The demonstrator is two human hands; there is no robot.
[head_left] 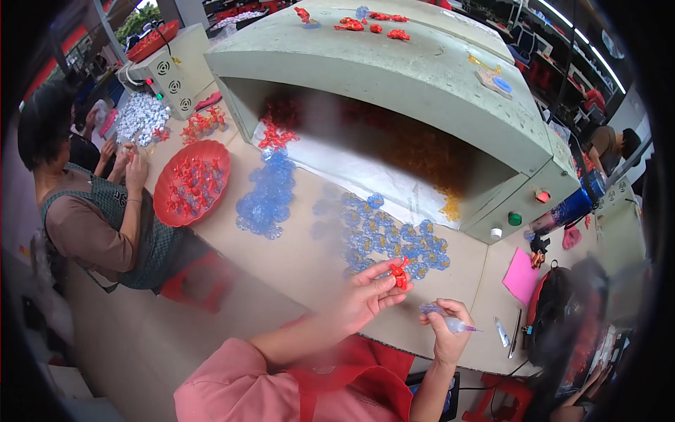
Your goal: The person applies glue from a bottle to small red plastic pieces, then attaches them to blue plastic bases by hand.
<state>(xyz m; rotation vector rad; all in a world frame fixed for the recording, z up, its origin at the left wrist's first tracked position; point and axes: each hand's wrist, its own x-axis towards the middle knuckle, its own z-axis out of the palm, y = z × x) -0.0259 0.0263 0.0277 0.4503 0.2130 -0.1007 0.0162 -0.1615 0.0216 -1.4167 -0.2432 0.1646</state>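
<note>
My left hand (367, 294) pinches a small red plastic figure (401, 274) between thumb and fingers, above the near side of the table. To its right, my right hand (453, 340) is closed round a small translucent needle-tipped bottle (455, 325), its needle pointing right. A pale blue clear piece (430, 309) shows at the fingertips of that same hand. Just beyond both hands lie rows of clear blue pieces with yellowish middles (387, 235). Further left is a heap of plain clear blue pieces (267, 195).
A pale green metal housing (380, 67) with a wide opening stands across the table's far side, with red and yellow pieces inside. At left, a red bowl (218, 169) holds red and blue pieces; a co-worker (98, 204) sits beside it. A pink sheet (521, 276) and black bag (552, 309) lie right.
</note>
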